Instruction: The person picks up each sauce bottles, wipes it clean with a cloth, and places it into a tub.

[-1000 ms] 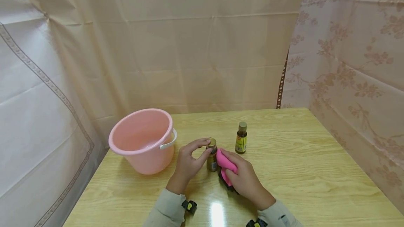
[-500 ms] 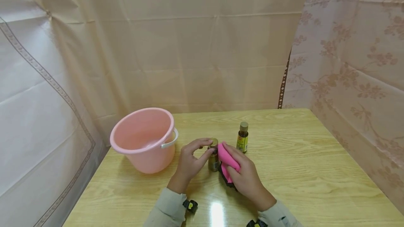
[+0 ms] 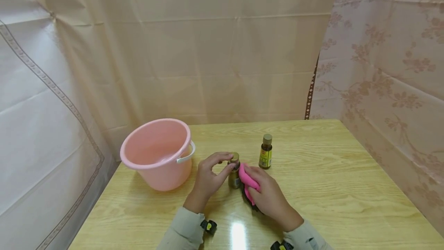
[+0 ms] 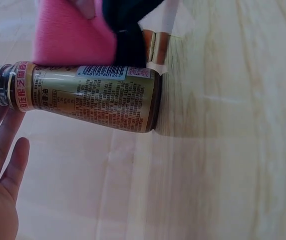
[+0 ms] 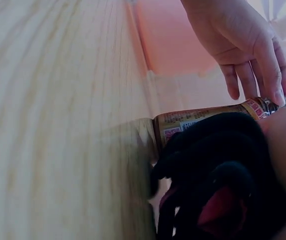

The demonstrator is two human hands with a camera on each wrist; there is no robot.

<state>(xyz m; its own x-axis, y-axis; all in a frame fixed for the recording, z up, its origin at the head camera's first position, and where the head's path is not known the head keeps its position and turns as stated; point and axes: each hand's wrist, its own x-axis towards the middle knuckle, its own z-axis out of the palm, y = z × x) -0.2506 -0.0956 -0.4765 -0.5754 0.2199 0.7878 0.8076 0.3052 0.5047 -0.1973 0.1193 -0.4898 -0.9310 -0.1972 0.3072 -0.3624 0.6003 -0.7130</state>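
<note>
A glass bottle point(image 3: 234, 179) with a gold cap and a printed gold label stands upright at mid-table. My left hand point(image 3: 207, 178) pinches it near the top, thumb and fingers at its cap and neck. Bunched in my right hand point(image 3: 272, 196) is a pink and black cloth point(image 3: 248, 178), held against the bottle's right side. In the left wrist view, the cloth's pink part point(image 4: 73, 35) lies along the label beside the barcode. Black finger-like folds point(image 5: 212, 150) of it hide part of the bottle in the right wrist view.
A second, dark bottle point(image 3: 265, 153) with a yellow-green label stands behind my right hand. To the left, a pink bucket point(image 3: 170, 176) with a white handle point(image 3: 186, 157) sits on the wooden table point(image 3: 333, 188). Curtains hang behind and at both sides.
The cloth and right-hand fingers rose along the bottle half a second ago, and now they are lower again. My left hand keeps its hold on the bottle's top.
</note>
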